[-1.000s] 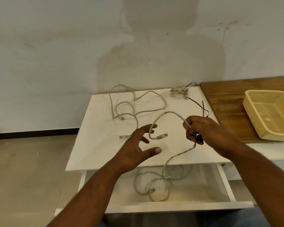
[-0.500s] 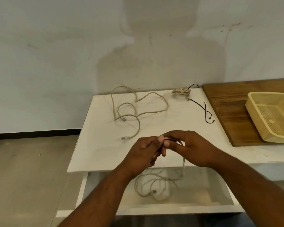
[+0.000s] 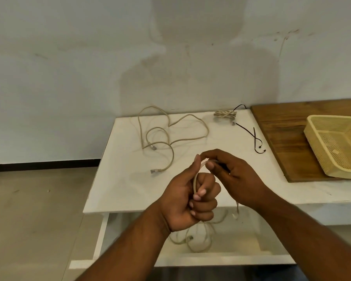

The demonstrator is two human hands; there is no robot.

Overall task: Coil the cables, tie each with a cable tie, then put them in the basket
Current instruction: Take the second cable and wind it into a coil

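Both hands (image 3: pixel 193 199) pinch a thin beige cable (image 3: pixel 195 183), slack dangling below.

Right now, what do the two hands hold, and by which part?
One beige network cable: the left hand grips a section in its fist, the right hand pinches it just above.

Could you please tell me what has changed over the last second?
The left hand, open a second ago, has closed round the beige cable; the right hand moved in to pinch it beside the left thumb. The loose cable, coiled bundle, black tie and basket stayed put.
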